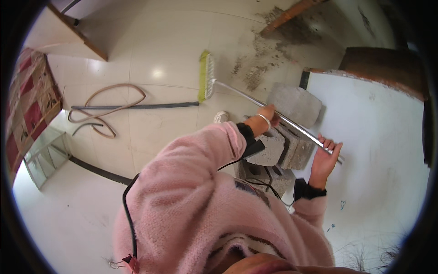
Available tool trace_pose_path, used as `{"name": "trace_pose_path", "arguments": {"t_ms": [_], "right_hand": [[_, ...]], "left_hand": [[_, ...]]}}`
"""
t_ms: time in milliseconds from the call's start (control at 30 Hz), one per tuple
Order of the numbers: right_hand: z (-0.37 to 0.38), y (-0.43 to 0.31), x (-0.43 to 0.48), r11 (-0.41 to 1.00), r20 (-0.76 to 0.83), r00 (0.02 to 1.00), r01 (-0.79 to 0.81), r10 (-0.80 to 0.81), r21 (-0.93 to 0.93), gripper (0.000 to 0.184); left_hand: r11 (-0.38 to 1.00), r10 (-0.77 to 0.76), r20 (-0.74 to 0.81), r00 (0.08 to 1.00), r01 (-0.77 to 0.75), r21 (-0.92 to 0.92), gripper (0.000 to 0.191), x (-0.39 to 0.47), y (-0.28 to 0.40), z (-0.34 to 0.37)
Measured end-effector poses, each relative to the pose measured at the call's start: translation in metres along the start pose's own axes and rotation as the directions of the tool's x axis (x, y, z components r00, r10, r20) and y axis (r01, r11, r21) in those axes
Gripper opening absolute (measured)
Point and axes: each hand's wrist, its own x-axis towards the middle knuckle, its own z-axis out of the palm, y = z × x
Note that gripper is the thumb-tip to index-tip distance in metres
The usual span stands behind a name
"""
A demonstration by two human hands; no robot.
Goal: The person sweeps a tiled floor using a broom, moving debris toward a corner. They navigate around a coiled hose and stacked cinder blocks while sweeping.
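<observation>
My left hand (268, 116) grips the metal handle (297, 126) of a broom about midway along it. My right hand (326, 154) holds the same handle close to its upper end, with the thumb extended along it. The broom head (206, 77), with yellow-green bristles and a white back, rests on the tiled floor (164, 61) ahead of me. Loose dirt (255, 77) lies scattered to the right of the head. Below my left forearm, hollow concrete blocks (267, 150) are stacked, and a paler block (296, 104) sits just beyond the handle.
A brown hose (118, 85) lies looped over a dark strip (150, 106) on the left. My white shoe (221, 117) shows by the blocks. An orange-brown beam (291, 17) stands amid dirt at the top. A white surface (373, 137) fills the right. A glass-sided case (46, 161) stands left.
</observation>
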Motion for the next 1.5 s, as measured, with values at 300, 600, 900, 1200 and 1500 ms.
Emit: {"name": "trace_pose_path", "arguments": {"t_ms": [300,600,900,1200,1500], "right_hand": [[0.041,-0.003,0.071,0.991,0.144,0.982,0.126,-0.118,-0.047,0.045],[0.011,-0.057,0.082,0.921,0.424,0.843,0.386,-0.331,-0.048,0.044],[-0.011,-0.085,0.080,0.987,0.224,0.963,0.161,-0.153,-0.018,0.045],[0.014,-0.072,0.093,0.885,0.370,0.862,0.432,-0.347,-0.177,0.044],[0.051,-0.011,0.096,0.981,-0.192,0.966,0.186,-0.173,0.053,0.038]], "left_hand": [[0.767,-0.192,0.058,0.980,0.186,-0.614,0.019,0.100,0.036,0.060],[0.695,0.046,0.377,0.925,0.241,-0.677,0.022,0.032,0.032,0.140],[0.672,-0.245,0.129,0.961,0.264,-0.692,0.018,0.018,-0.016,0.122],[0.681,-0.003,0.417,0.909,0.307,-0.665,0.023,0.031,0.037,0.164],[0.954,0.257,0.032,0.966,-0.248,-0.170,0.017,0.071,0.073,0.092]]}}
